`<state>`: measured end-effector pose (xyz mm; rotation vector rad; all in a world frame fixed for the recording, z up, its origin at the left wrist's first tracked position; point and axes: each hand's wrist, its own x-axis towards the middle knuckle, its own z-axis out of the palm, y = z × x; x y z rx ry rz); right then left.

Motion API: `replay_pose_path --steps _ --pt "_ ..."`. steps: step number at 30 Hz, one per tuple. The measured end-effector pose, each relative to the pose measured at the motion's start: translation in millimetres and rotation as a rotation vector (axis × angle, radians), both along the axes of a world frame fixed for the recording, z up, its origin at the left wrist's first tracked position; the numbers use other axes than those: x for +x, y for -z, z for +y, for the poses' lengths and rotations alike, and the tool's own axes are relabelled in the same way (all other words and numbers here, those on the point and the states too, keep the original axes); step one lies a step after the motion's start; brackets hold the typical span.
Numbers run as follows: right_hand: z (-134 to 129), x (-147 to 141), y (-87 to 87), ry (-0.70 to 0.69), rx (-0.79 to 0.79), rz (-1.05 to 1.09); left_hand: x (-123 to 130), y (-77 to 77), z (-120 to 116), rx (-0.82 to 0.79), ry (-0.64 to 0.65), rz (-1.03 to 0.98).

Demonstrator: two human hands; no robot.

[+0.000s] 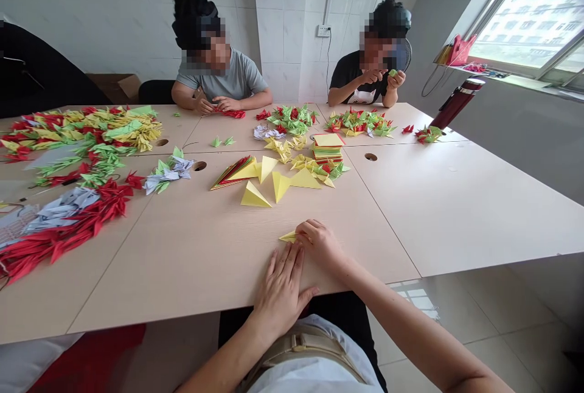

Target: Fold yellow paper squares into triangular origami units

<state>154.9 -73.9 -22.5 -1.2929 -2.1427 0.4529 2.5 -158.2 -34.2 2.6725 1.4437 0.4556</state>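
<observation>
A small folded yellow paper (288, 236) lies on the table near its front edge, partly covered by my hands. My left hand (283, 286) lies flat on the tabletop with its fingers spread, the fingertips just below the paper. Over the paper's right end, my right hand (322, 246) has its fingers bent together and closed on it. Farther forward are loose folded yellow sheets (254, 196), a fanned pile of folded papers (231, 173) and a stack of square sheets (327, 148).
Bundles of red folded pieces (68, 238) and a large multicoloured heap (82, 128) cover the left side. Two people sit across the table (438, 198); one holds green paper. A dark red bottle (456, 103) stands at the far right.
</observation>
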Motion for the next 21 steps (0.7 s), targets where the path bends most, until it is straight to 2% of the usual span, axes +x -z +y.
replay_pose_path --steps 8,14,21 --pt "3.4 -6.6 0.6 0.112 -0.033 0.022 0.3 -2.2 5.9 -0.025 0.016 -0.042" --pt "3.9 -8.2 4.9 0.096 -0.012 -0.028 -5.3 -4.4 15.8 -0.045 0.057 -0.048" --pt "3.0 -10.0 1.8 0.092 -0.043 -0.080 -9.7 -0.2 18.9 -0.057 0.059 -0.057"
